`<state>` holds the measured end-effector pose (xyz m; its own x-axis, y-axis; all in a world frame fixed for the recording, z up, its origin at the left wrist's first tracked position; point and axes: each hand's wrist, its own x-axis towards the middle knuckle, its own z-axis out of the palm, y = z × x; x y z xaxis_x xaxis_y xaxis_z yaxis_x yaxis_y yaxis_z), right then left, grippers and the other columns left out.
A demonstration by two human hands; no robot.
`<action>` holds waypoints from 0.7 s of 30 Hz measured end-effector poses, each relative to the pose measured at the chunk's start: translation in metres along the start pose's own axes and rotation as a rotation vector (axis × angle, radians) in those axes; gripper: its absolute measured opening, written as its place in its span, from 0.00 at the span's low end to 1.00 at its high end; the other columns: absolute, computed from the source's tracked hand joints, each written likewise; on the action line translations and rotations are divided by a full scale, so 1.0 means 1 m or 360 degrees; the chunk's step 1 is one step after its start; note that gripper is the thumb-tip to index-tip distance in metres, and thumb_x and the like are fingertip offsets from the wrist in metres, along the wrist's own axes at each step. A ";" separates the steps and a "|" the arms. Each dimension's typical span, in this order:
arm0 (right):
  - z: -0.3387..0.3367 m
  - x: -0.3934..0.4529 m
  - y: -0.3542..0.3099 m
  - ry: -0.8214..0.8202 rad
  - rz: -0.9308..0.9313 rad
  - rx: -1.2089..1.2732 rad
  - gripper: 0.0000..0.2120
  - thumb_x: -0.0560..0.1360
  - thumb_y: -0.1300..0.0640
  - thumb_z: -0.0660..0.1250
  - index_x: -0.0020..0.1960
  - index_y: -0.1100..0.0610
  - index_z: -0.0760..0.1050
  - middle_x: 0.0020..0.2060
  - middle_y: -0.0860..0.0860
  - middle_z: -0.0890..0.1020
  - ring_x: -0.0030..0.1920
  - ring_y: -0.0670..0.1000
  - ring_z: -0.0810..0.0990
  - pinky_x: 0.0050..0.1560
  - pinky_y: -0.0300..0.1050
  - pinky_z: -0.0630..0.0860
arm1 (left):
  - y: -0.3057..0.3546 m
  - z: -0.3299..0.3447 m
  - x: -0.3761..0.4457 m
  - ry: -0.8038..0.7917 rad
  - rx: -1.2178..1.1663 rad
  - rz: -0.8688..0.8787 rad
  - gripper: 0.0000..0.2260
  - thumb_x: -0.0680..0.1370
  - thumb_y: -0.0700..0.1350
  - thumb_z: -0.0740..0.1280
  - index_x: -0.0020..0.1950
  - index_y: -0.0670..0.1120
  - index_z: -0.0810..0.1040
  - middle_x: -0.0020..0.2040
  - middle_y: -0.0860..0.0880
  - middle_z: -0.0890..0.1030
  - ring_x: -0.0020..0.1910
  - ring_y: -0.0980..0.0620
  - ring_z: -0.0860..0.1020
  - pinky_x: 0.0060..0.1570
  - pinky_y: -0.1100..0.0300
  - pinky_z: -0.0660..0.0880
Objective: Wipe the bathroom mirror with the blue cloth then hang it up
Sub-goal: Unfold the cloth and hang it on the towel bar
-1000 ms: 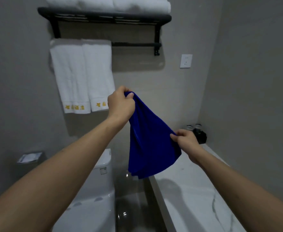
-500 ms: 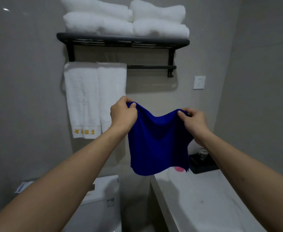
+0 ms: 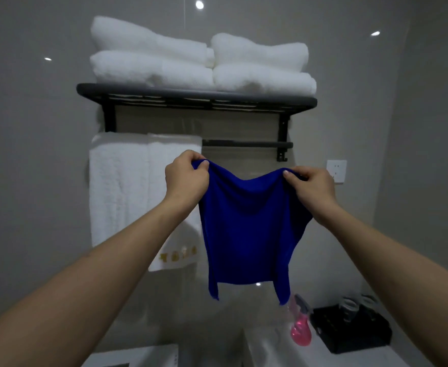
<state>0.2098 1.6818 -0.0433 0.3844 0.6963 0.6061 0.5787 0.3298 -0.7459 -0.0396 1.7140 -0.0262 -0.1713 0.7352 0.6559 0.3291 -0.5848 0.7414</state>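
— What is seen of the person's body?

— Two bare forearms are seen, with the bare left hand (image 3: 186, 175) and the bare right hand (image 3: 313, 186) at their ends.

— Is anything worn on them?

— No sleeve is seen up to the frame's edge. No ring, watch or glove can be made out. Short nails are shown on the thumbs.

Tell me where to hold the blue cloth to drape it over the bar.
Hold the blue cloth by its two top corners, from either side, as the left hand and right hand do. It hangs flat below them, facing the free stretch of bar.
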 end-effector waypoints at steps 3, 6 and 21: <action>0.010 0.039 0.001 0.0003 -0.0115 0.0022 0.12 0.82 0.50 0.68 0.61 0.51 0.84 0.55 0.48 0.86 0.57 0.52 0.82 0.64 0.57 0.78 | 0.001 0.020 0.026 0.0037 0.0027 0.0046 0.06 0.81 0.43 0.63 0.53 0.48 0.80 0.47 0.54 0.79 0.47 0.54 0.77 0.45 0.59 0.74; 0.022 0.080 -0.007 0.0040 -0.0203 0.0028 0.12 0.82 0.51 0.67 0.63 0.52 0.84 0.56 0.50 0.86 0.59 0.52 0.81 0.65 0.53 0.77 | 0.008 0.040 0.054 0.0032 0.0042 0.0121 0.05 0.81 0.44 0.64 0.53 0.49 0.80 0.46 0.57 0.78 0.47 0.57 0.77 0.44 0.61 0.75; 0.061 0.265 -0.004 -0.0325 0.0051 -0.0912 0.24 0.78 0.47 0.69 0.68 0.60 0.75 0.65 0.62 0.79 0.62 0.64 0.79 0.56 0.50 0.75 | -0.014 0.107 0.202 -0.0155 0.1065 0.0164 0.11 0.76 0.43 0.66 0.56 0.49 0.84 0.57 0.44 0.83 0.57 0.42 0.80 0.51 0.58 0.75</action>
<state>0.2654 1.9038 0.1029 0.2952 0.8269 0.4785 0.8860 -0.0496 -0.4610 0.0207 1.9078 0.0805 -0.0345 0.7329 0.6795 0.8479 -0.3385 0.4081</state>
